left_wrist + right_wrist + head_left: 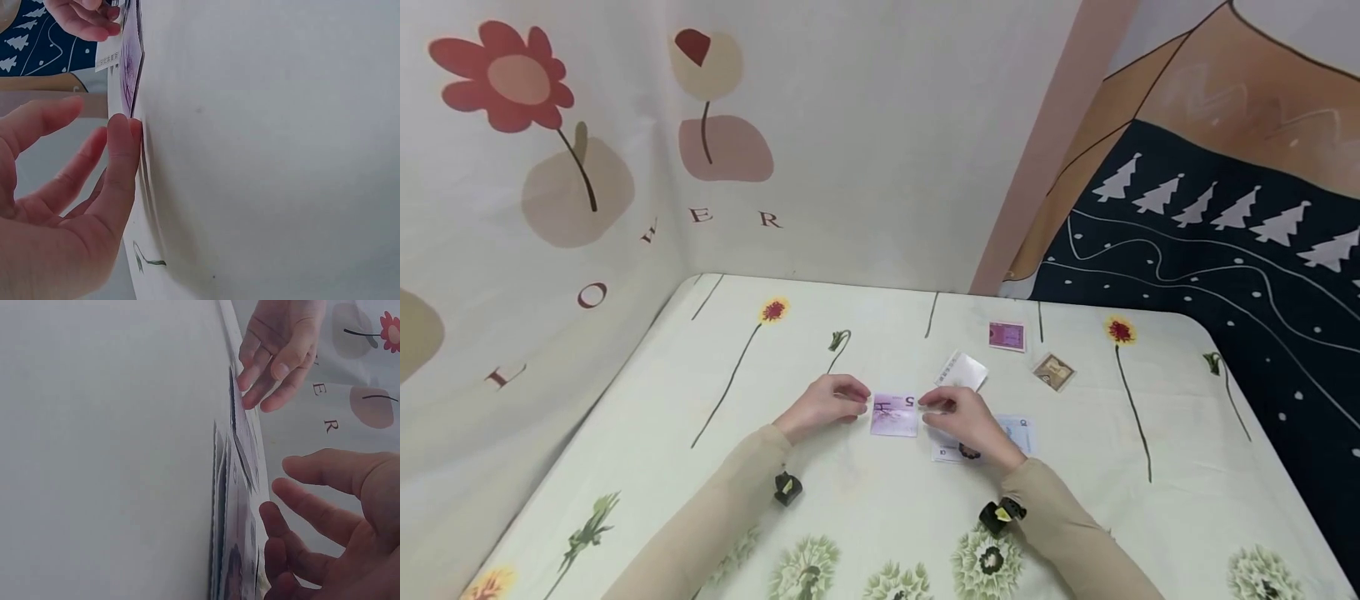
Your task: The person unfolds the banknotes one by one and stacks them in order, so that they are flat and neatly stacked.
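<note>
A folded purple banknote point(894, 416) printed with a 5 lies on the table between the two hands. My left hand point(823, 406) is at its left side, fingertips right at the note's edge in the left wrist view and the thumb apart from them. At the note's right side is my right hand point(964, 419), its fingers loosely bent, with nothing between thumb and fingers in the right wrist view. Pale blue folded notes point(1019, 433) lie under and beside the right hand, which partly hides them. Just beyond that hand lies a whitish folded note point(962, 370).
Farther back on the right are a small purple note point(1007, 336) and a brown note point(1054, 372). A flower-printed cloth point(647, 467) covers the table. Printed fabric walls point(865, 150) rise behind and to the left of it.
</note>
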### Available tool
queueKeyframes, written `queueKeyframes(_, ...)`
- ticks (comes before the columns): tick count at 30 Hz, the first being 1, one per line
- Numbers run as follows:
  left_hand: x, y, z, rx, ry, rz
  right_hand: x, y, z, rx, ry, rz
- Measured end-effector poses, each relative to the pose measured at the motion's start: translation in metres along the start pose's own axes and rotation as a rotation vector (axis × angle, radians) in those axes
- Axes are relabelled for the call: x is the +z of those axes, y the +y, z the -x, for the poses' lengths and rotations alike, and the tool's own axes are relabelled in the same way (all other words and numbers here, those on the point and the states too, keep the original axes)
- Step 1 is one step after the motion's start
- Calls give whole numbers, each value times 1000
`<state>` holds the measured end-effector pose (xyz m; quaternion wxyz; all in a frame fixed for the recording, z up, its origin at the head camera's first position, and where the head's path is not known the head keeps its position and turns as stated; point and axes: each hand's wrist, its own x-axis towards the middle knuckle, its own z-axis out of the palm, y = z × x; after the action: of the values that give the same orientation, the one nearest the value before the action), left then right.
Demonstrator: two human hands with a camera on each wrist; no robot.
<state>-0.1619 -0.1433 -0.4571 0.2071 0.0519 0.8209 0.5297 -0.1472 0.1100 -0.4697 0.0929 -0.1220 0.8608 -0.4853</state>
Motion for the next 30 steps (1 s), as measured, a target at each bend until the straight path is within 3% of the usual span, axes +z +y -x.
queueKeyframes(6,0,2,1,19,-15,14,10,-2,-7,41,28,64)
queueKeyframes(13,4,5,2,76,-4,-33,14,-6,-9,59,21,137)
queueKeyframes(21,13,10,-2,31,36,-96,17,-6,-9,63,45,182)
queueKeyframes(30,21,8,-4,10,86,-41,17,-8,-9,71,44,202)
